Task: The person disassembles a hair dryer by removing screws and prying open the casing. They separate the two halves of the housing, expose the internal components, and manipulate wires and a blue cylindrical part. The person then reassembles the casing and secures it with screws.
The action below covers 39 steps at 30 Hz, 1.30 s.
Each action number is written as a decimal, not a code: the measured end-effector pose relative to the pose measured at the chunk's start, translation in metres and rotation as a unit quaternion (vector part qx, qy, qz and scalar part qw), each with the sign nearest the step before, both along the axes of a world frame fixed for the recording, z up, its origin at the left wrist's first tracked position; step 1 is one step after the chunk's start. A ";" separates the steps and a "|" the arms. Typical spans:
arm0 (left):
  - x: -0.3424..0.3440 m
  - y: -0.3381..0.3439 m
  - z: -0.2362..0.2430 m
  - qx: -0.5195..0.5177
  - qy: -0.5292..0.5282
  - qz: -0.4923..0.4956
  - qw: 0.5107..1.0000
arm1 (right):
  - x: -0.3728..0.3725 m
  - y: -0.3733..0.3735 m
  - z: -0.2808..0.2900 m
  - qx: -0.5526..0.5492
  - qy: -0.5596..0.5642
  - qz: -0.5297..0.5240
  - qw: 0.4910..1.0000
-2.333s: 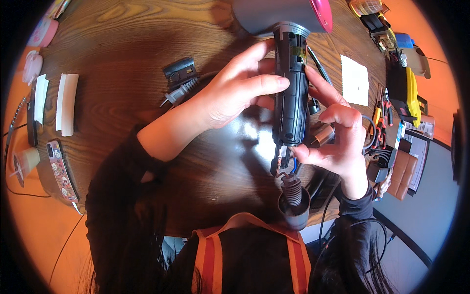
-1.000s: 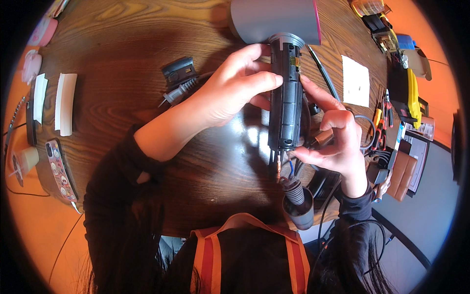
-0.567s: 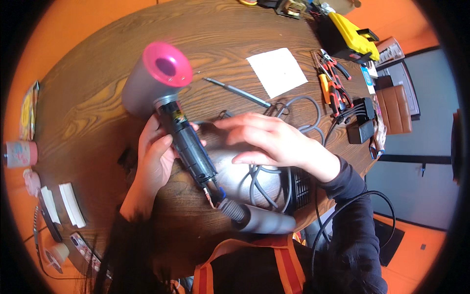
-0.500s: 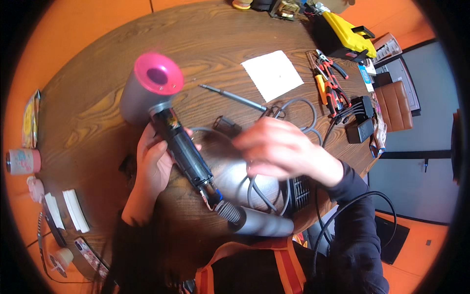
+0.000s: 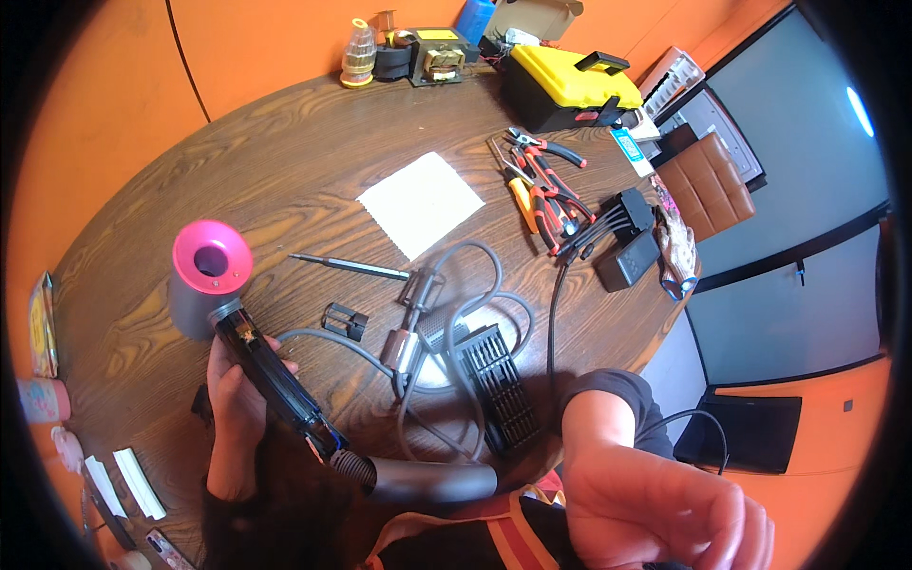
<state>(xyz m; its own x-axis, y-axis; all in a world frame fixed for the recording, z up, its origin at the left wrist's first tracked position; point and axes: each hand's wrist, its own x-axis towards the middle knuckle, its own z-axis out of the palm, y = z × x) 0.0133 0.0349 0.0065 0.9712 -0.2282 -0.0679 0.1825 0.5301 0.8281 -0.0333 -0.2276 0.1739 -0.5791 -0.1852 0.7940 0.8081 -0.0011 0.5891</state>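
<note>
A grey and pink hair dryer [image 5: 275,385] lies tilted across my left side, its handle stripped open so dark inner parts and wires show. My left hand [image 5: 236,404] is wrapped around that handle just below the head. A grey tubular sleeve [image 5: 432,482] sits at the handle's lower end, past a ribbed collar. My right hand [image 5: 665,503] is raised close at the lower right, away from the dryer, with its fingers curled; whatever may be in them is hidden. Beside the dryer are a small black part [image 5: 344,321] and a coiled grey cord [image 5: 465,313].
A pen-like screwdriver [image 5: 351,267] and a white cloth [image 5: 423,204] lie beyond the cord. A black bit case [image 5: 499,394] is near the table edge. Pliers [image 5: 551,195], a power adapter [image 5: 627,261], a glove [image 5: 676,252] and a yellow toolbox [image 5: 575,81] are at right.
My right hand has swung from over the cord to the lower right, close to me. The view has shifted, so the dryer appears lower and further left, still in my left hand.
</note>
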 end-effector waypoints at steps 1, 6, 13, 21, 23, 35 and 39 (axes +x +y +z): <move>0.000 0.000 0.001 0.006 0.001 0.006 1.000 | 0.001 -0.002 0.002 0.027 0.000 -0.073 0.997; 0.002 0.002 0.001 0.018 0.001 -0.005 1.000 | 0.016 -0.036 0.017 -0.178 0.433 -0.247 0.848; 0.004 0.001 0.000 0.025 -0.010 0.002 1.000 | 0.089 -0.167 -0.113 -0.272 0.698 -0.607 0.266; 0.002 0.000 0.003 0.028 -0.008 -0.001 1.000 | 0.074 -0.192 -0.135 -0.312 0.706 -0.583 0.253; 0.002 0.000 0.003 0.032 -0.010 -0.002 0.999 | 0.077 -0.190 -0.126 -0.313 0.711 -0.575 0.259; 0.002 0.000 0.002 0.021 -0.006 -0.010 1.000 | 0.077 -0.200 -0.137 -0.207 0.712 -0.557 0.374; 0.003 0.001 0.000 0.016 -0.011 -0.015 1.000 | 0.075 -0.197 -0.147 -0.175 0.669 -0.607 0.392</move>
<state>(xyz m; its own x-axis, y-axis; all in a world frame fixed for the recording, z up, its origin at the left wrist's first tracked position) 0.0164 0.0360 0.0061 0.9655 -0.2546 -0.0542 0.1790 0.4985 0.8482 0.0414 -0.4246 0.0270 0.9058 -0.1621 0.3915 -0.0770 -0.9715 -0.2240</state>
